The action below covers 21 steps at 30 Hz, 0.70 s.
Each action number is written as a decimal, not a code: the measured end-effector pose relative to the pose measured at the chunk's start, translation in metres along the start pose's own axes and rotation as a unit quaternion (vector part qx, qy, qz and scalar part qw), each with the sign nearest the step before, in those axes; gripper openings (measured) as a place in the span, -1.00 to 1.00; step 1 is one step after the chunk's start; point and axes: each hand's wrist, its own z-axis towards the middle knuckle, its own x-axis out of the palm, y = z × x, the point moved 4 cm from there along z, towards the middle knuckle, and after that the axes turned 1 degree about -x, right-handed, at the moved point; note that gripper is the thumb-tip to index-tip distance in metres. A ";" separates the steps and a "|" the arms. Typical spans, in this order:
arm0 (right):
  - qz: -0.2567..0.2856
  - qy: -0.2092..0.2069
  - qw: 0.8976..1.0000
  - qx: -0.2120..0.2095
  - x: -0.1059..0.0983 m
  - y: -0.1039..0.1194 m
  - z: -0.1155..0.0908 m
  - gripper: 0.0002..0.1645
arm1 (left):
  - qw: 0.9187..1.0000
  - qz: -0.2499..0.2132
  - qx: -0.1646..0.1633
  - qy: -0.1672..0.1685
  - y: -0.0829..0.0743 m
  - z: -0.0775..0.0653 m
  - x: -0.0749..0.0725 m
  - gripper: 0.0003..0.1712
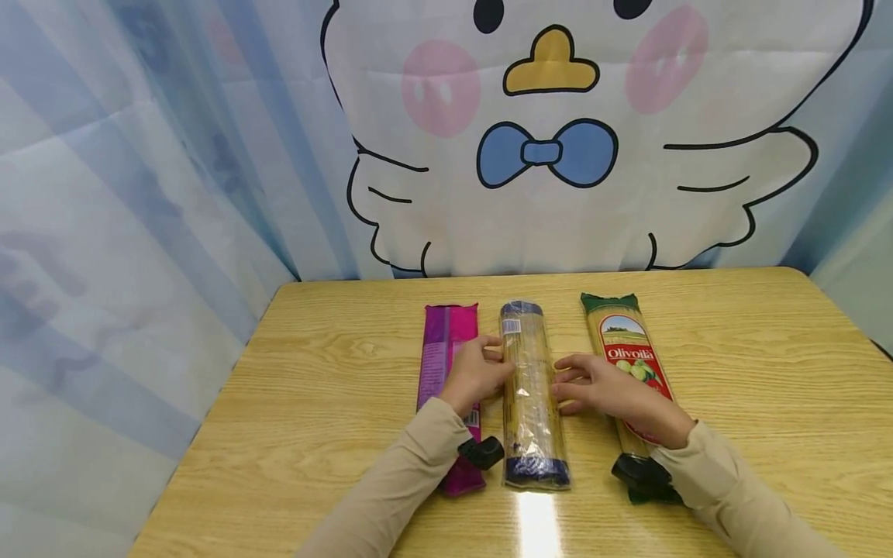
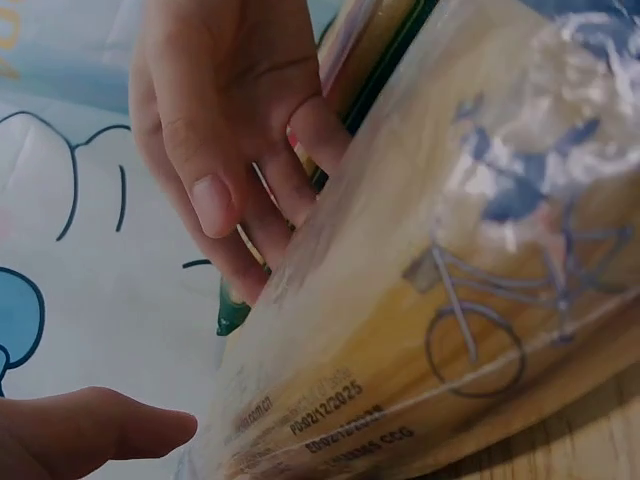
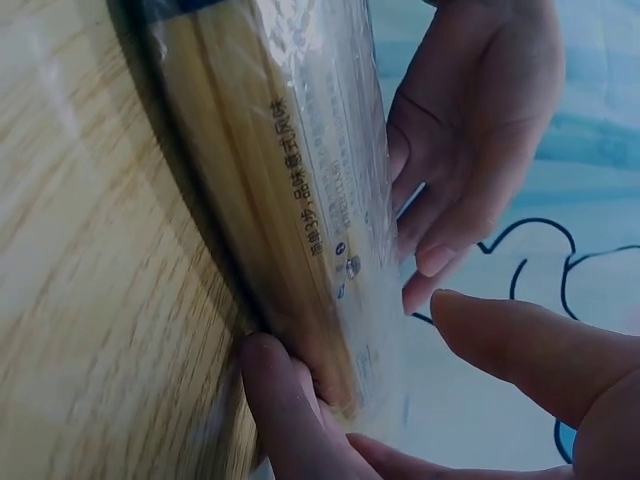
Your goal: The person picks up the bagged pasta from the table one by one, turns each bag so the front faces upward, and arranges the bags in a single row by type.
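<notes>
A clear-wrapped pack of spaghetti [image 1: 533, 403] with dark blue ends lies lengthwise between both hands. My left hand [image 1: 477, 376] is at its left side, reaching over a purple and pink pack [image 1: 435, 360], its fingertips right at the wrapper. On the other side my right hand [image 1: 610, 391] has loosely bent fingers at the pack's right edge and partly covers a green-ended Olivoilà pasta pack [image 1: 628, 333]. In the right wrist view, fingertips [image 3: 268, 370] of that hand touch the pack's lower edge, with the thumb [image 3: 500, 335] apart from it.
All three packs lie side by side on a wood-grain table [image 1: 314, 418]. Behind the table hangs a curtain [image 1: 551, 225] with a cartoon print, and it continues along the left side. Black wrist devices [image 1: 481, 452] sit at both cuffs.
</notes>
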 end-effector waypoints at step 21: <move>-0.010 -0.066 0.998 -0.003 0.006 -0.001 0.010 -0.33 | 0.998 -0.056 -0.003 -0.014 0.002 0.004 0.010 -0.38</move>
